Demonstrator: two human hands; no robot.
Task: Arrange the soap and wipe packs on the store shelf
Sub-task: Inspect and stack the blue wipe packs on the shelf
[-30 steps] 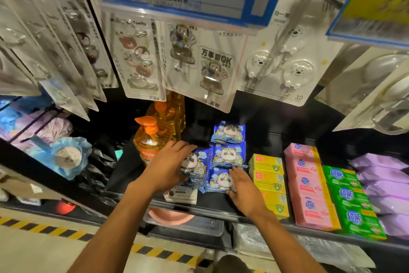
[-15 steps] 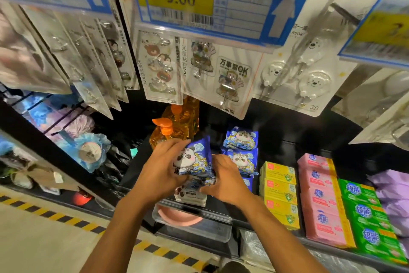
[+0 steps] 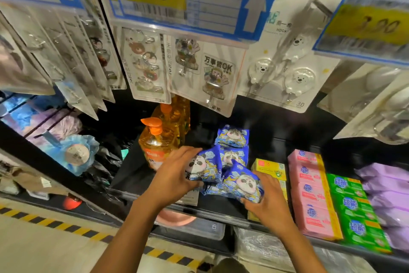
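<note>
Blurred price tag (image 3: 365, 24) at right edge

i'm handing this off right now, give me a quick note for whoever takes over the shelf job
Left hand: grips a blue panda wipe pack, tilted, near the orange bottle.
Right hand: grips a second panda pack beside the yellow soap boxes.
Done: two rear panda packs lie in line further back on the shelf; pink soap boxes and green soap boxes sit in rows.
Left: set both held packs down in front of that line.
</note>
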